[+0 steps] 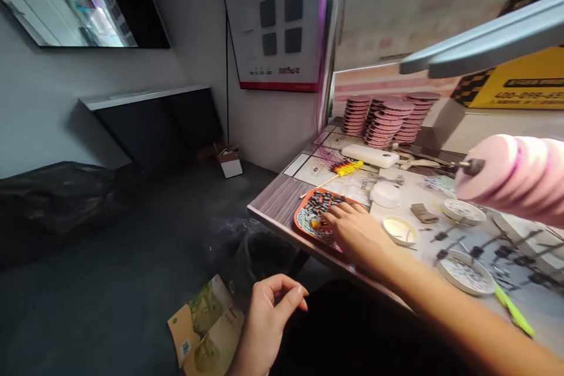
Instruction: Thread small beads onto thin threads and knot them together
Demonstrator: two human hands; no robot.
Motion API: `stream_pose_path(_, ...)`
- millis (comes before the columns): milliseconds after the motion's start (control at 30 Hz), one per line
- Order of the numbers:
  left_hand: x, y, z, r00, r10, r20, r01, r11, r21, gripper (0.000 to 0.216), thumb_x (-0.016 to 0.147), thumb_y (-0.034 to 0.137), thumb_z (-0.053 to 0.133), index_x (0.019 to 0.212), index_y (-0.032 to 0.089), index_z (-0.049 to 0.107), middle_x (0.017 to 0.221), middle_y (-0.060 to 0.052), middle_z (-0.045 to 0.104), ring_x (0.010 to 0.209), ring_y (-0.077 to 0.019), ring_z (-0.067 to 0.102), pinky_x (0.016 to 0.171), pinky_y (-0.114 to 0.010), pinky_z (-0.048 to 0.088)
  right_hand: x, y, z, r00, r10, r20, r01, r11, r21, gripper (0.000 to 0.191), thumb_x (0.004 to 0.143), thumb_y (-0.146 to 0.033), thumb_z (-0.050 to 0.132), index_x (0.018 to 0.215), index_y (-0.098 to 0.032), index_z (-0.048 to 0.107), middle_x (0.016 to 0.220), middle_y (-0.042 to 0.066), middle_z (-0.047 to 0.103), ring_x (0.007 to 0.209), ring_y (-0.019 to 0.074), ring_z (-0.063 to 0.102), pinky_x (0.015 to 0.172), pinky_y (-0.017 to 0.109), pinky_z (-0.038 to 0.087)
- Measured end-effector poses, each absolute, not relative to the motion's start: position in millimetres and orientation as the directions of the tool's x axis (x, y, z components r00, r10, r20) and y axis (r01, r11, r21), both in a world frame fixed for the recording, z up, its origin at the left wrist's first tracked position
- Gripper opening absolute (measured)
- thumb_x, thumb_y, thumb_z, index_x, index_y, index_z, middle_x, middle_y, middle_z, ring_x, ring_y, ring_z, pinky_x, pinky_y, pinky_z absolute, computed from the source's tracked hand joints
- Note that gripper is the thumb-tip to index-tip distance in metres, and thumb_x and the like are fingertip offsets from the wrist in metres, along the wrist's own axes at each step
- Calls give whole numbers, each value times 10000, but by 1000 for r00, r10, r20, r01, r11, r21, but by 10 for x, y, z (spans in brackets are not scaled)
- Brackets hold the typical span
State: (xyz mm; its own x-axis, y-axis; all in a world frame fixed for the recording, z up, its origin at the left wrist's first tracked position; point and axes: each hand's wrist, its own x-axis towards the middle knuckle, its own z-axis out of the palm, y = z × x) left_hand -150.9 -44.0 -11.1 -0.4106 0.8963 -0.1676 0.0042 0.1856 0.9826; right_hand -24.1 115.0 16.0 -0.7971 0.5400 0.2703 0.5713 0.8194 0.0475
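My right hand [350,226] reaches over a red-orange tray [298,220] at the table's near left corner. Its fingers are bent together and dip into small black pieces [324,200] and pale blue-grey pieces [305,220]. A small amber-coloured bit [316,224] shows by the fingertips; what they grip, if anything, is hidden. Off the table's front edge hangs my left hand [269,311], its fingers curled and the thumb closed against them. Nothing can be made out in that pinch. Behind the tray lies a stick with a yellow-wrapped end [350,168].
Pink disc stacks [396,120] stand at the back. Round dishes, including a cream one [399,230], and black-handled rods [476,251] lie to the right. A pink ridged roll [506,170] juts in, with a grey lamp arm [484,35] above. Brown packaging [207,329] lies below left.
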Motion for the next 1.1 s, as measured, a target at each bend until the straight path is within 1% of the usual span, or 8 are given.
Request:
stream_pose_path(100, -1617, -515, -147, -427, 876, -224, -72, 214, 974, 205, 703, 300, 636, 568, 146, 636, 530, -8, 614, 574, -132, 520, 607, -230, 385, -346, 1266, 98, -811, 531, 246, 558, 829, 48, 182, 767, -28, 512, 820, -136, 649, 775, 109, 658, 802, 260, 580, 724, 358, 417)
stream_pose_path(200, -1721, -598, -218, -438, 851, -289, -172, 237, 956, 174, 704, 278, 640, 594, 143, 639, 537, -5, 622, 567, -121, 517, 592, -219, 380, -252, 1049, 36, -773, 554, 310, 558, 826, -84, 245, 854, -144, 441, 1047, -150, 591, 959, 138, 640, 824, 263, 588, 700, 370, 440)
stream_pose_path(300, -1799, -677, -328, -473, 822, -317, -209, 245, 947, 169, 695, 281, 650, 601, 141, 645, 551, -19, 656, 565, -125, 544, 581, -221, 381, -213, 634, -112, -686, 672, 279, 306, 614, -728, 326, 921, -395, 360, 1167, -261, 526, 968, 76, 651, 785, 221, 614, 612, 296, 471)
stream_pose_path(367, -1836, -726, -403, -481, 817, -316, -224, 234, 946, 188, 680, 303, 664, 590, 140, 647, 556, -31, 679, 547, -129, 561, 567, -225, 384, -299, 364, -272, -737, 645, 202, 251, 539, -804, 383, 885, -520, 371, 1008, -256, 619, 828, 50, 669, 682, 205, 620, 550, 271, 482)
stream_pose_path(433, -1859, -769, -464, -473, 826, -306, -232, 219, 948, 204, 674, 318, 669, 580, 138, 651, 564, -41, 695, 533, -132, 576, 559, -227, 390, -451, 164, -439, -732, 679, -47, 315, 276, -908, 512, 875, -586, 330, 713, -211, 639, 630, 28, 614, 558, 175, 578, 502, 255, 468)
stream_pose_path(533, -1870, -823, -524, -475, 832, -288, -211, 211, 955, 205, 684, 311, 659, 578, 136, 654, 575, -48, 706, 536, -134, 590, 558, -221, 399, -670, 5, -634, -638, 661, -396, 384, -172, -907, 619, 847, -649, 308, 455, -194, 455, 429, -31, 384, 433, 126, 430, 482, 248, 419)
stream_pose_path(600, -1867, -846, -550, -490, 824, -284, -194, 214, 957, 200, 688, 308, 655, 589, 135, 653, 588, -53, 710, 551, -142, 599, 563, -221, 406, -747, -48, -712, -572, 691, -443, 367, -267, -891, 584, 793, -677, 395, 476, -190, 452, 454, -43, 373, 453, 118, 399, 517, 257, 412)
stream_pose_path(1100, -1852, -856, -562, -578, 789, -207, -19, 241, 970, 156, 692, 245, 613, 579, 139, 629, 591, -48, 688, 598, -169, 619, 607, -238, 451, -755, -120, -778, -543, 719, -433, 361, -266, -894, 487, 834, -566, 423, 544, -178, 469, 561, -30, 424, 546, 132, 429, 543, 253, 357)
